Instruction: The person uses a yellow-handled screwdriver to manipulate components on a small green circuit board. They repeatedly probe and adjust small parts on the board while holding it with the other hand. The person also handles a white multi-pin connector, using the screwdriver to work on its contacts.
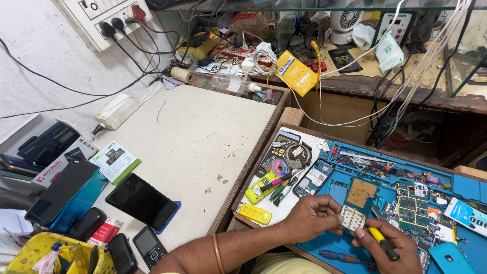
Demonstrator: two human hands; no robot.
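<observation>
The bench (203, 142) carries a blue repair mat (345, 195). Above the mat's near edge, the left hand (312, 215) grip is closed on a pale keypad membrane (352, 217), pinched at its left edge. The right hand (393, 248) grip is closed around a yellow-handled screwdriver (381, 241); its tip, apparently touching the membrane's lower right corner, is obscured.

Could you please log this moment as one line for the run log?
left hand: holds white keypad board | right hand: holds yellow-handled screwdriver, tip at board | under: blue work mat
</observation>
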